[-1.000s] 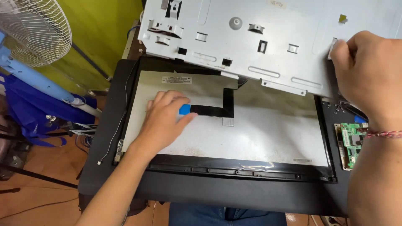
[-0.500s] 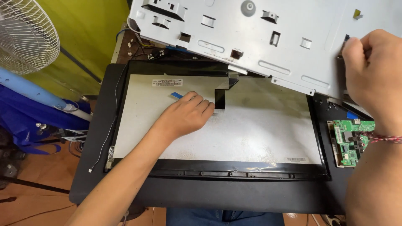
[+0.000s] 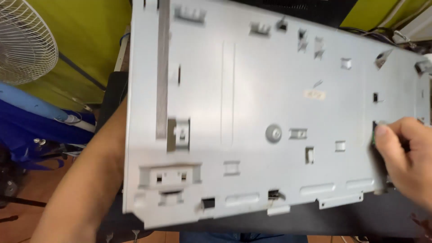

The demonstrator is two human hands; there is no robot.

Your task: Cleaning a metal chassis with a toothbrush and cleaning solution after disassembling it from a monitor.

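A large grey metal shield plate (image 3: 252,103), stamped with slots and tabs, fills most of the view and is a little blurred. My right hand (image 3: 405,157) grips its right edge, thumb on top. My left forearm (image 3: 85,189) runs in from the lower left and passes under the plate's left edge, which hides my left hand. Below the plate's lower edge shows a strip of the black monitor frame (image 3: 342,220). The panel and ribbon cable beneath are covered.
A white fan (image 3: 22,40) stands at the upper left against a yellow-green wall (image 3: 85,40). Blue fabric and a blue pole (image 3: 36,130) lie at the left. Cables (image 3: 396,36) show at the top right corner.
The metal plate has swung down toward me and now covers the panel, the ribbon cable and the green circuit board. My left hand, which rested on the panel, has vanished beneath it.
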